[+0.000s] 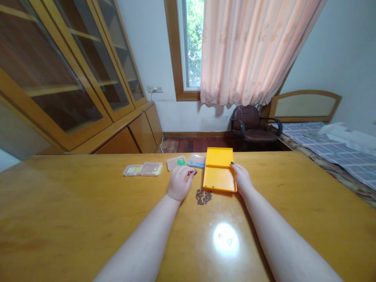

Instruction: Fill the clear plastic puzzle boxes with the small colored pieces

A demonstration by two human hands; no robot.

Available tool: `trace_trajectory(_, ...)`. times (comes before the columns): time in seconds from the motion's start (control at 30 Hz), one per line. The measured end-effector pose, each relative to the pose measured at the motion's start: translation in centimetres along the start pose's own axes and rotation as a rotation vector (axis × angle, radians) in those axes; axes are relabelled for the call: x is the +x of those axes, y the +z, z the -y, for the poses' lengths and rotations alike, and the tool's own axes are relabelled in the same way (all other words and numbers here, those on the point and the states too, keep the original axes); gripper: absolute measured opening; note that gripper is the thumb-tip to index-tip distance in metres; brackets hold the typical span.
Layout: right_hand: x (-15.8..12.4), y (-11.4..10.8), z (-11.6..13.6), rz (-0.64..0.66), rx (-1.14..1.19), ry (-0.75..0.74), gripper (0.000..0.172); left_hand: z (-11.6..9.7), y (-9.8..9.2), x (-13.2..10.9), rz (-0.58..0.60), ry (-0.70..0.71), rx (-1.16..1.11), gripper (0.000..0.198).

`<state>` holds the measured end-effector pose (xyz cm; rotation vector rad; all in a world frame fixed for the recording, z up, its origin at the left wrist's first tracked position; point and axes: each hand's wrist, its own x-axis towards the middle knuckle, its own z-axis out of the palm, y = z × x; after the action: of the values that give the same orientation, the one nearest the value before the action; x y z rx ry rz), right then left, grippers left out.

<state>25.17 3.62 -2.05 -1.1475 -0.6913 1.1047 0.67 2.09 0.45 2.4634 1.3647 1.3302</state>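
An open yellow plastic case point(219, 178) lies on the table, with a few tiny dark bits near the front edge of its tray. My right hand point(243, 179) grips the case's right side, thumb over the rim by the hinge. Left of the case, my left hand point(179, 183) is closed in a pinch; anything between its fingertips is too small to make out. A pile of small brown pieces point(203, 197) lies just in front of the case. Behind my left hand are a clear box with green pieces point(181, 161) and another with blue pieces point(197, 161).
An open clear case point(151, 169) with pale and yellow pieces sits farther left on the wooden table point(88, 219). Beyond the table's far edge stand a brown armchair point(249, 121) and a bed point(346, 141). A glass-fronted cabinet point(79, 78) lines the left wall.
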Motion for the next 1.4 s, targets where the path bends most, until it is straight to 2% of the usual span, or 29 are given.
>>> trace_trajectory(0.07,-0.2,0.1,0.1,0.070,-0.030,0.023,0.024,-0.4,-0.2,0.0,0.038,0.075,-0.019,0.013)
trace_trajectory(0.13,-0.4,0.2,0.1,0.108,-0.054,0.056,0.025,-0.6,-0.1,0.0,0.182,0.108,-0.031,0.020)
trace_trajectory(0.2,-0.5,0.3,0.3,0.117,-0.047,0.078,0.024,-0.7,0.2,0.0,0.309,0.087,-0.045,0.037)
trace_trajectory(0.27,-0.6,0.4,0.4,0.094,-0.021,0.079,0.021,-0.5,0.5,0.1,0.341,0.035,-0.070,0.045)
trace_trajectory(0.37,-0.6,0.5,0.6,0.016,0.022,0.049,0.015,0.2,0.8,0.1,0.330,-0.052,-0.090,0.032)
trace_trajectory(0.47,-0.1,0.3,0.4,-0.067,0.093,0.026,0.013,0.9,1.0,0.0,0.425,-0.097,-0.069,0.019)
trace_trajectory(0.57,0.6,-0.1,-0.1,-0.116,0.169,0.044,0.014,1.4,1.0,0.0,0.519,-0.084,-0.076,0.012)
trace_trajectory(0.67,1.1,-0.4,-0.6,-0.128,0.202,0.065,0.017,1.7,0.7,-0.1,0.570,-0.079,-0.110,0.009)
trace_trajectory(0.77,1.4,-0.6,-1.0,-0.082,0.188,0.031,0.017,1.7,0.5,-0.2,0.620,-0.085,-0.140,0.008)
trace_trajectory(0.9,1.5,-0.7,-1.3,-0.044,0.185,0.003,0.016,1.5,0.7,-0.2,0.625,-0.107,-0.114,0.009)
trace_trajectory(1.1,1.3,-0.7,-1.1,-0.090,0.194,0.040,0.019,1.2,0.9,-0.2,0.568,-0.163,-0.078,0.012)
trace_trajectory(1.4,1.2,-0.6,-1.0,-0.091,0.166,0.043,0.019,1.2,1.0,-0.1,0.596,-0.153,-0.049,0.010)
